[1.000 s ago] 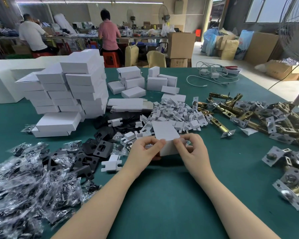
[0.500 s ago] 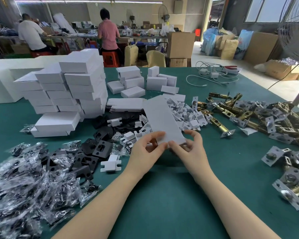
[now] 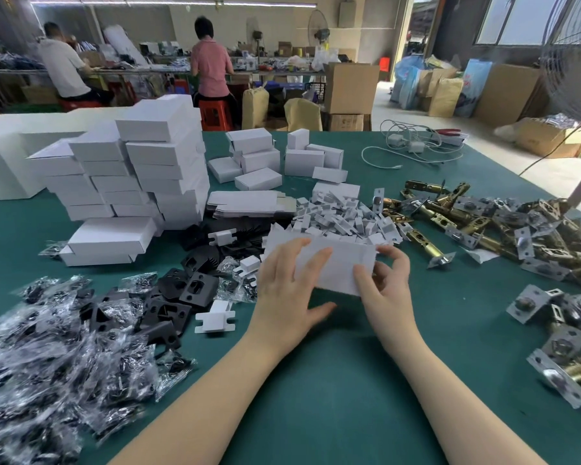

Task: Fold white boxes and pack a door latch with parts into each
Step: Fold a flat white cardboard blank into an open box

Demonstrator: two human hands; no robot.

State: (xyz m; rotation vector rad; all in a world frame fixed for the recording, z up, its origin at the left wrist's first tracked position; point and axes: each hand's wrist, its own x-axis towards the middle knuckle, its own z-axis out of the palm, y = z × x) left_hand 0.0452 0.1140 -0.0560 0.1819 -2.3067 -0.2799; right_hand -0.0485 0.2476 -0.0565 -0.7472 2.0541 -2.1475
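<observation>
A white box [image 3: 341,263] lies crosswise just above the green table [image 3: 316,380], held between both hands. My left hand [image 3: 285,290] rests over its left half, fingers spread on top. My right hand [image 3: 384,280] pinches its right end, thumb on the front face. Brass door latches [image 3: 477,223] with silver faceplates lie heaped to the right. Small white plastic parts [image 3: 342,216] are piled just behind the box. Black strike plates [image 3: 178,290] and bagged screws [image 3: 57,347] lie at the left.
A tall stack of folded white boxes [image 3: 138,176] stands at the left rear, with flat box blanks [image 3: 249,203] beside it and more boxes [image 3: 259,159] behind. White cables [image 3: 413,146] lie at the far right edge. Two people work at a distant bench.
The box was held lengthwise, pointing away from me; it now lies crosswise. My left hand has moved on top of it and my right hand has shifted to its right end.
</observation>
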